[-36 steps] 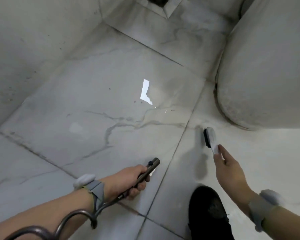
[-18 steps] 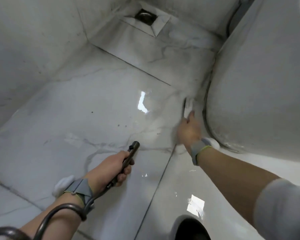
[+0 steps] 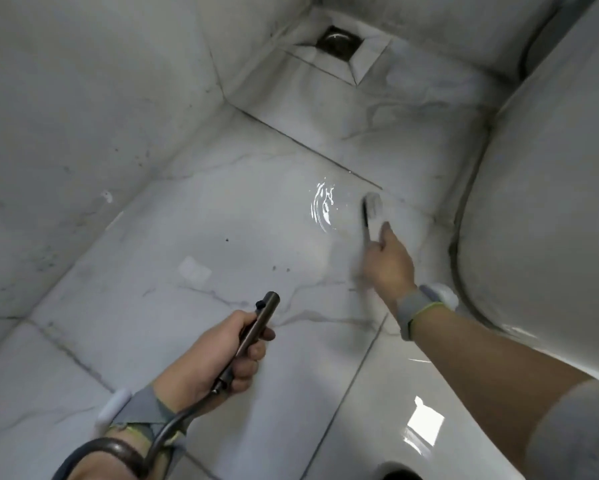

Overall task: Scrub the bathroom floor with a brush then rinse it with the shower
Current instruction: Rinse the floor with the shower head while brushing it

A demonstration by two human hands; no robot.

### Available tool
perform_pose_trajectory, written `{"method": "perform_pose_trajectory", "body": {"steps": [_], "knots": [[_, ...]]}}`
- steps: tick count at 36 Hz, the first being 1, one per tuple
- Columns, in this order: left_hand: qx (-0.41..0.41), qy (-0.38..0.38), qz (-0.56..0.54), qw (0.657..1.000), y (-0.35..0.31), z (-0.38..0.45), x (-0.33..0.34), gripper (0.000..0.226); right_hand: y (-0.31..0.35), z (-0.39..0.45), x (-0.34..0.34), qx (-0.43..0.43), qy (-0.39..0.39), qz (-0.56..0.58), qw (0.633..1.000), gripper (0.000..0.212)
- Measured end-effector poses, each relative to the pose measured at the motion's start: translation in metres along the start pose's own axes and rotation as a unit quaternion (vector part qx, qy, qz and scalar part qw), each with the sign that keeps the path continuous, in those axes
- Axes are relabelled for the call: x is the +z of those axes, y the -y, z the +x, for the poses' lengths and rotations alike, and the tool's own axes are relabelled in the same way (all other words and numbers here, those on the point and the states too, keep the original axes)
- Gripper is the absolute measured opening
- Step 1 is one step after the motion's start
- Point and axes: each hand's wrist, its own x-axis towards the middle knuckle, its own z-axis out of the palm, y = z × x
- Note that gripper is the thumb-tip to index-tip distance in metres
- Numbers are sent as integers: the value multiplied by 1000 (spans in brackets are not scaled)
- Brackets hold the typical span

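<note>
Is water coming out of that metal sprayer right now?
Cannot tell. No stream shows at the tip of the sprayer that the left hand holds, though ripples glint on the floor beyond.

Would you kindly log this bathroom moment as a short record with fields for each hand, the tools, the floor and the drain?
left hand: grips the shower wand, nozzle pointing forward over the floor
shower wand: dark metal, its hose looping back past the wrist
right hand: holds the brush, arm stretched out
brush: blurred, at the floor beside the toilet base
floor: marble-look tile, wet, rippled glare near the brush
drain: far corner, in a sunken square
water from wand: none visible
</note>
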Motion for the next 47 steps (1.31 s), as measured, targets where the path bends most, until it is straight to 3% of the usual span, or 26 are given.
{"method": "perform_pose_trajectory", "body": {"steps": [3,5,8,10,11,12,13,15,16,17,20,23,25,28,29,30,31,34,35,37,41,43,44,47], "knots": [[5,-17,-60,998,-9,-8,-20,32,11,-54,30,-121,41,-55,990,56],[14,-36,-90,995,-17,-13,-35,33,-1,-99,54,-241,107,-137,955,55],[6,-64,-96,993,-24,-19,-46,34,-33,-134,73,-425,228,-256,838,56],[-3,-76,-85,993,-28,-22,-47,34,-52,-122,70,-487,304,-303,761,61],[-5,-85,-81,993,-32,-25,-47,34,-57,-104,63,-483,287,-312,766,62],[-7,-92,-81,992,-35,-29,-46,34,-59,-81,54,-464,221,-321,796,60],[-7,-96,-83,992,-38,-33,-46,34,-55,-58,41,-394,159,-304,853,58],[-10,-108,-82,991,-47,-45,-45,34,-44,-8,10,-148,11,-192,970,55],[-13,-113,-70,991,-53,-52,-45,34,-37,10,-5,-45,-50,-131,989,54],[-15,-112,-59,992,-56,-55,-44,34,-33,23,-15,2,-92,-94,991,53],[-26,-120,-18,992,-77,-70,-44,35,2,26,-19,-14,-110,-99,989,52],[-32,-125,38,991,-92,-77,-54,35,26,-14,20,-166,-38,-147,974,54],[-33,-133,61,989,-99,-79,-64,37,28,-58,51,-309,97,-235,916,55],[-19,-135,56,989,-105,-80,-80,38,11,-100,65,-465,279,-331,772,82],[-15,-134,52,990,-105,-77,-88,38,11,-95,64,-478,300,-356,745,89],[-14,-130,48,990,-105,-75,-94,39,7,-82,59,-480,278,-380,740,88],[-12,-126,41,991,-104,-70,-98,39,11,-62,51,-467,226,-405,753,82],[-9,-109,-14,994,-98,-57,-104,38,22,13,14,-255,89,-297,916,55],[-9,-97,-38,994,-97,-50,-105,37,29,42,-1,-181,47,-237,953,49],[-12,-65,-92,994,-93,-35,-105,33,45,78,-24,-114,8,-172,978,45],[-6,14,-225,974,-82,-12,-114,31,72,68,7,-165,-54,-229,958,49],[2,35,-283,958,-76,-9,-122,29,75,20,43,-291,8,-252,923,52],[7,37,-305,952,-73,-9,-126,28,74,-7,60,-351,76,-278,891,54],[14,34,-332,943,-67,-12,-137,27,58,-76,85,-494,276,-348,747,55]]}}
